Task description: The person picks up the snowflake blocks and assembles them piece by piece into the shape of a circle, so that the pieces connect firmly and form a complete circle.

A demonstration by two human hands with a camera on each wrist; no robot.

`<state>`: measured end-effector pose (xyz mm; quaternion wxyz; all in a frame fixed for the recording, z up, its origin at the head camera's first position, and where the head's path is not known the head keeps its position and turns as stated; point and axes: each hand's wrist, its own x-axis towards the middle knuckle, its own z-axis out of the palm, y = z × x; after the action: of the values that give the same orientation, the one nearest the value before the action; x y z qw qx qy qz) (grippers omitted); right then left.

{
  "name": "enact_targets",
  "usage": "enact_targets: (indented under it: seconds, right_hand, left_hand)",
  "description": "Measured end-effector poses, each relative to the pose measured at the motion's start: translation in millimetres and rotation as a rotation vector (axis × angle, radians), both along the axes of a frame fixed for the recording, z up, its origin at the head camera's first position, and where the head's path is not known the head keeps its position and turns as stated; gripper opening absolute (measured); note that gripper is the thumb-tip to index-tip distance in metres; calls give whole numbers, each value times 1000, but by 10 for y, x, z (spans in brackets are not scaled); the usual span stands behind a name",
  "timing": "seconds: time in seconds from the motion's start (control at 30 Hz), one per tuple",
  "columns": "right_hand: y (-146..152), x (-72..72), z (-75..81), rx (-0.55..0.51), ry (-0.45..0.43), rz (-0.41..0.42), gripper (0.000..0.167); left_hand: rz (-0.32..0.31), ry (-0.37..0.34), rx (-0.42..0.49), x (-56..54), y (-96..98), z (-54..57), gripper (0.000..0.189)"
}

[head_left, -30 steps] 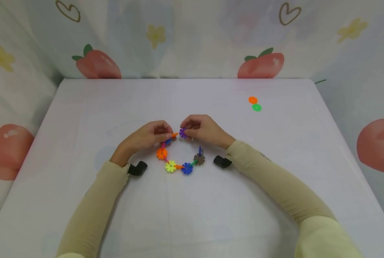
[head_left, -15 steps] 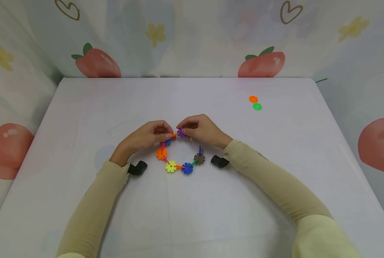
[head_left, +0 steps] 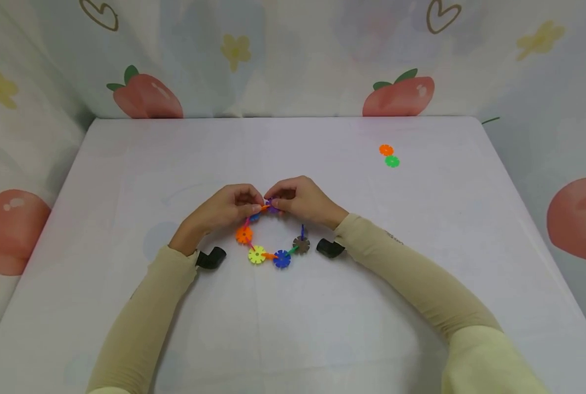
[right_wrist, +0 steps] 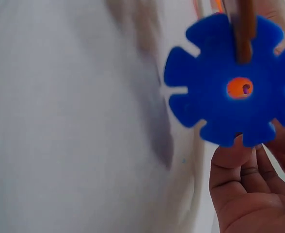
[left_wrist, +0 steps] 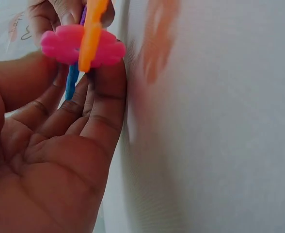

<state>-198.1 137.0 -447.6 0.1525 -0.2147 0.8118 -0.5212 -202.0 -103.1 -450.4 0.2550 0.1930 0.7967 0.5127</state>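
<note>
In the head view a chain of notched plastic discs curves on the white table, open on its right side. Its discs include a yellow disc, a blue disc and a brown disc. My left hand pinches the chain's far-left end by an orange disc. Between the thumb and fingers of my right hand is a purple disc, touching that orange disc. A pink disc and a blue disc show at my left fingertips. One blue disc partly hides the right wrist view.
Toward the back right lie a loose orange disc and a green disc, touching. Black elbow-shaped pieces are at both wrists. A printed curtain stands behind the table.
My right hand has moved left with the purple disc, from a small gap to contact with the orange disc. The chain has shifted slightly left; the left hand barely moved.
</note>
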Motion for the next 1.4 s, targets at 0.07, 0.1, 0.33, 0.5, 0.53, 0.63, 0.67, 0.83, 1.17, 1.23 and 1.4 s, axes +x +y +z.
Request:
enact_targets:
  seconds: [0.07,0.1,0.33,0.5,0.53,0.63,0.67,0.83,1.17,1.23,1.4]
  right_hand:
    - [6,-2,-1,7,8,5,18]
    - [12,-4,-1,13,13,8,19]
    - [115,-30,42,18,-15,2,28]
    - [296,-97,121,50,-9,-78,29]
    - [344,-119,129,55,-8,-102,29]
    - [509,-181,170,70,3,-178,29]
    - [571,-204,177,76,10,-202,29]
    - [904,-317,211,132,74,-316,29]
    - [1564,-433,294,242,116,-479,32]
    - [1671,-444,286,262,119,-501,33]
    - [1862,-437,277,300,91,-540,35]
  left_hand:
    - [6,-29,-8,6,-12,8,14]
    - [9,-44,-10,8,-20,13,17]
    - [-7,-90,-32,-2,-76,30,34]
    - [-26,-83,-97,0,-138,52,41]
    - [-27,-85,-107,-1,-152,55,42]
    - [-29,-93,-113,-7,-190,60,42]
    - [-30,-97,-105,-8,-200,60,42]
    - [-34,-103,-64,-18,-229,42,37]
    - [-47,-84,-47,-36,-231,24,40]
    - [-52,-78,-45,-37,-231,15,44]
    - [-66,-72,-19,-32,-220,11,46]
